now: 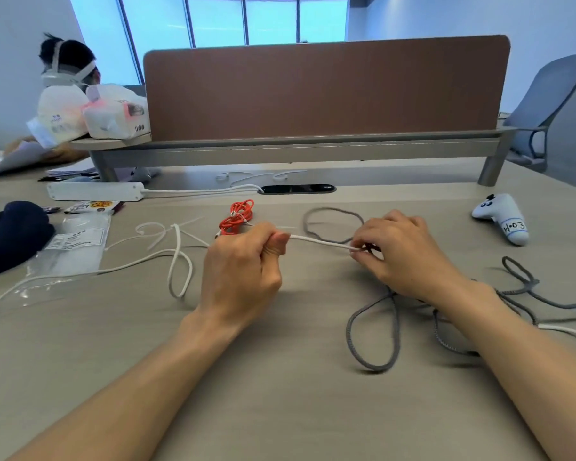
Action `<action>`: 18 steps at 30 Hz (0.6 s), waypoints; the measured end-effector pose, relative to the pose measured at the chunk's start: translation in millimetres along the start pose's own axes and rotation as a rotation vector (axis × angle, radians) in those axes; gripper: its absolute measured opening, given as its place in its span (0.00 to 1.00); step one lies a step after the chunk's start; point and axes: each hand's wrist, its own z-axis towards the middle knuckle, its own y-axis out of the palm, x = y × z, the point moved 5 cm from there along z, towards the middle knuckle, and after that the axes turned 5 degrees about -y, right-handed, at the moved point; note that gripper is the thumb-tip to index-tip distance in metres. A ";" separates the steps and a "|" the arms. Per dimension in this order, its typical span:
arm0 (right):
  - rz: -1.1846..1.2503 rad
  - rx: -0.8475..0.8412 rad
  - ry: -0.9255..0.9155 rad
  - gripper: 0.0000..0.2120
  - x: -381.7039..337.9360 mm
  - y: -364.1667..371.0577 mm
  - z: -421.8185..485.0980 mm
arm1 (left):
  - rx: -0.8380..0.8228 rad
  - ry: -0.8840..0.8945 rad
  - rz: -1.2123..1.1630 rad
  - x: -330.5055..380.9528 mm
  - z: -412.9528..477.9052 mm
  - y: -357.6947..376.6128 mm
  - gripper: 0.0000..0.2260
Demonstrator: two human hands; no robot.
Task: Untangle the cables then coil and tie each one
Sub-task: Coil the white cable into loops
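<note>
A white cable (320, 241) is stretched taut between my two hands above the desk. My left hand (243, 271) grips it in a fist. My right hand (403, 254) pinches its other end with fingertips. The rest of the white cable trails left across the desk in a loose loop (180, 271). A grey braided cable (373, 327) lies in loops under and around my right forearm, with another grey loop (333, 224) behind my hands. A coiled, tied orange cable (238, 216) sits behind my left hand.
White cable ties (153, 231) lie at the left near a clear plastic bag (70, 251) and a dark cloth (10, 234). A power strip (95, 190) sits at the back, a white game controller (502, 217) at right. Another person sits far left.
</note>
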 end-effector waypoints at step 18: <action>-0.015 -0.104 -0.111 0.12 -22.0 4.2 2.0 | -0.506 0.067 0.190 18.3 -20.5 51.3 0.19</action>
